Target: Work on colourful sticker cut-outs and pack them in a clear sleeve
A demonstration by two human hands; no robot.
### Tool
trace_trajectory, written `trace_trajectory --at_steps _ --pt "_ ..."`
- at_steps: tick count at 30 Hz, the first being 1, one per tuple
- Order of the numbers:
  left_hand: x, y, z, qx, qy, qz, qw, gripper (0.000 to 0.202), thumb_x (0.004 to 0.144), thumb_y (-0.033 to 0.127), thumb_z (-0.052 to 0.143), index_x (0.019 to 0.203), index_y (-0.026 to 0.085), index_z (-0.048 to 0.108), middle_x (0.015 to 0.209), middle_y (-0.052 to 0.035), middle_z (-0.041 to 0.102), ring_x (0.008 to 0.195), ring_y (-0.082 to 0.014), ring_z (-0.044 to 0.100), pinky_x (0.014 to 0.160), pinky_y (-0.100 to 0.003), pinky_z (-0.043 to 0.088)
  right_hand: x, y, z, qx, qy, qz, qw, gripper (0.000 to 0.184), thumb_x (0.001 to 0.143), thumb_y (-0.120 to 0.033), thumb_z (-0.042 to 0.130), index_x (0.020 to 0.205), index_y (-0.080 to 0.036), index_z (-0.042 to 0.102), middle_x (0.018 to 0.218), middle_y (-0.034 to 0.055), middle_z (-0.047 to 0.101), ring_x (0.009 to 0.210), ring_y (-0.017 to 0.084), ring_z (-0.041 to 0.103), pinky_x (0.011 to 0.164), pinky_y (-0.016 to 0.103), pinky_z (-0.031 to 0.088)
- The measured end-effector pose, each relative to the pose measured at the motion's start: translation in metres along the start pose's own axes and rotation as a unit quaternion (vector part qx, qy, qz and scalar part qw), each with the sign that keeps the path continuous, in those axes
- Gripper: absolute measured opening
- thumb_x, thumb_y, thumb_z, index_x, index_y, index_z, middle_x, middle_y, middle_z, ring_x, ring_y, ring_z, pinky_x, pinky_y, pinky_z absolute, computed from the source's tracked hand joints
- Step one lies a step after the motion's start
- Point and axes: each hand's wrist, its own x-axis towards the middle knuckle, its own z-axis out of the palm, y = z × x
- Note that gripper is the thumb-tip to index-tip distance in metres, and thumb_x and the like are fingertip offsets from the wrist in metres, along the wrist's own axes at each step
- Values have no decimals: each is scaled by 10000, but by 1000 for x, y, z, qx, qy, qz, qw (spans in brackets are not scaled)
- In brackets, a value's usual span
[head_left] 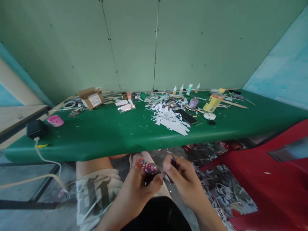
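Note:
Above my lap, in front of the table edge, both hands are close together. My left hand is closed around a small shiny piece with pink, orange and dark flecks; its exact kind is not clear. The fingers of my right hand pinch a thin dark tool, with most of it hidden by the hand. The right fingertips are beside the right end of the flecked piece; I cannot tell whether they touch.
The green-covered table holds white paper scraps, a phone, a yellow-labelled bottle, a cardboard box and a pink jar. A red chair stands right, above littered scraps. A cable hangs left.

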Motion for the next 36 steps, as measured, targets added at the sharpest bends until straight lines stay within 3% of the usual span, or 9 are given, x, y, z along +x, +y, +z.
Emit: trace_trajectory --at_steps 4,7,10,13,15,18,21,31,36 --pt "0 -2 -12 60 -45 0 997 118 803 268 598 763 162 565 680 10 497 631 -122 435 554 -244 377 0 -1 5 11 -74 50 996 311 903 -389 473 655 -202 473 597 -21 482 584 116 466 556 243 370" --pt "0 1 -18 81 -56 -12 995 148 804 291 609 753 153 598 651 13 500 613 -117 431 553 -239 383 -1 2 9 -13 -60 47 997 327 907 -406 461 646 -207 454 587 -31 438 560 112 421 533 242 342" --pt "1 1 -18 15 25 4 1000 207 814 360 606 837 162 662 603 19 512 548 -112 436 501 -223 379 -5 2 11 9 -35 30 999 359 917 -433 457 633 -215 423 556 -48 377 519 105 356 482 230 301" --pt "2 0 -13 -31 154 43 987 227 803 385 617 905 199 700 617 3 562 539 -134 482 483 -230 396 -10 0 14 38 -91 13 995 362 913 -476 484 672 -208 456 589 -43 378 543 107 352 492 232 297" --pt "3 1 -10 -22 192 75 978 145 775 346 654 808 219 714 637 -14 593 602 -164 535 532 -244 428 -13 2 17 79 -114 5 990 371 909 -529 470 730 -205 471 624 -40 381 555 108 344 498 235 296" --pt "4 5 -9 -23 173 96 980 134 754 312 676 651 227 685 603 -24 585 650 -197 557 568 -262 438 -10 7 20 115 -43 -14 992 394 954 -522 366 729 -208 443 618 -43 363 523 102 323 485 236 288" --pt "4 10 -9 -34 137 87 986 172 746 311 686 599 228 658 569 -26 560 640 -203 545 562 -268 430 -3 8 22 33 23 -56 998 398 982 -451 342 694 -205 461 580 -44 369 504 103 341 492 241 294" --pt "1 9 -4 -42 109 70 991 185 768 369 662 659 219 663 569 -15 543 562 -167 500 511 -258 421 4 6 28 -22 5 -73 997 382 992 -375 359 643 -220 340 596 -46 388 551 103 397 537 235 321" --pt "-1 -12 -14 23 122 136 983 155 783 365 642 791 225 709 656 -39 618 630 -189 581 572 -278 481 4 7 28 -28 -8 -77 997 390 990 -380 353 633 -224 337 572 -51 356 522 105 372 521 240 316"
